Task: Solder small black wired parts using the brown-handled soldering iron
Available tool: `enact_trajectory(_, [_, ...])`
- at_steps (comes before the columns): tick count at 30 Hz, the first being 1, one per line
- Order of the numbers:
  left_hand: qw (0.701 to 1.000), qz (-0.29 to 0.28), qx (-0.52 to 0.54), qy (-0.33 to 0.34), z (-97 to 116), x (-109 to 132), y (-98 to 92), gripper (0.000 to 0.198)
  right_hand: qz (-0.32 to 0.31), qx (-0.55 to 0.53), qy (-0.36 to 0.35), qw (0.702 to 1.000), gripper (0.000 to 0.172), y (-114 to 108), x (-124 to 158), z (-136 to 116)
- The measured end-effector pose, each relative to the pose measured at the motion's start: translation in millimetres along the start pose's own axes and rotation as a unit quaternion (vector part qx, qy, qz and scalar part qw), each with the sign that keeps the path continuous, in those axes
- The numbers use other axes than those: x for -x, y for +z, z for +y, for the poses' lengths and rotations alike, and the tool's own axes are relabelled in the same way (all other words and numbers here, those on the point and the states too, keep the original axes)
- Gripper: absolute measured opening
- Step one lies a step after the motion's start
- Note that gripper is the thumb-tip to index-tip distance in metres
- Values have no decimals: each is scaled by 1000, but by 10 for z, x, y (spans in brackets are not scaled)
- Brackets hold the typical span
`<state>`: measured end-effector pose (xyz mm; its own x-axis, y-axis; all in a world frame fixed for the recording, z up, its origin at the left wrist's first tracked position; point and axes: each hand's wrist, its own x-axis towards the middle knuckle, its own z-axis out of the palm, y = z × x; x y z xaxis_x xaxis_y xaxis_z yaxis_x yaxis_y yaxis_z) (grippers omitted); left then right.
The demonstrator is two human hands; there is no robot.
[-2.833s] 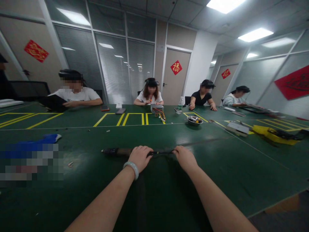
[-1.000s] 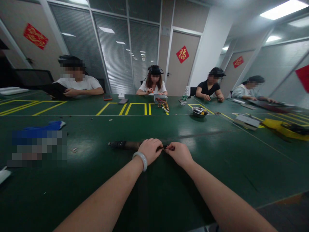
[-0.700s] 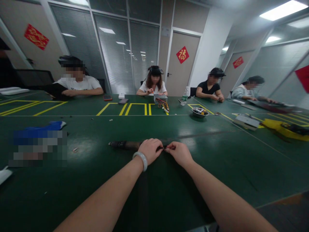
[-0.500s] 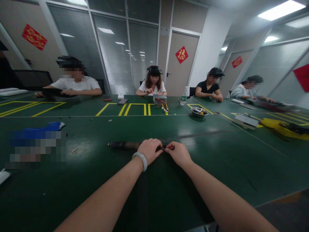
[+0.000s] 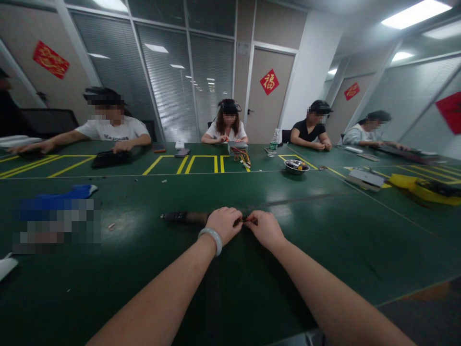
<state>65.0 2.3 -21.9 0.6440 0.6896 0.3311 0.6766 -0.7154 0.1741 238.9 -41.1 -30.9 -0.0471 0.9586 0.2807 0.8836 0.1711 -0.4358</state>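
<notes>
On the green table lies a long dark cylindrical tool [image 5: 190,217], its narrow tip pointing left; it resembles an electric screwdriver. My left hand [image 5: 225,226], with a pale bangle at the wrist, is closed over the tool's right end, thumb and index finger pinched together. Facing it, my right hand [image 5: 266,230] pinches something small and reddish, perhaps a wire, right beside the left fingertips. The fingers hide most of that small piece and the end of the tool.
A steel bowl [image 5: 297,166] of small parts, a water bottle [image 5: 273,144] and a grey box with coloured wires [image 5: 240,153] stand farther back. At left lies a blue item [image 5: 68,194]; at right, a yellow item [image 5: 414,187]. Several co-workers sit around the table.
My hands stay almost in place, still fingertip to fingertip. The co-worker at far left has lowered a dark flat object to the table and stretched an arm out leftward.
</notes>
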Motion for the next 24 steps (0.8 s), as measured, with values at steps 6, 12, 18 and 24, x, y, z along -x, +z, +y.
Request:
enact_trajectory(6, [1000,10,8,-12,-45,-1,6,13,23,44,-111,993,5,-44,-41,12])
enact_trajectory(12, [999,13,31,17,-97,15,11,25,3,-6,-88,996,5,36,-108,102])
enact_trajectory(18, [996,65,31,54,-102,49,-62,42,0,9,-87,996,9,49,-110,65])
enact_trajectory(24, [991,63,31,111,-76,116,-103,76,-18,41,-115,992,10,-91,-40,168])
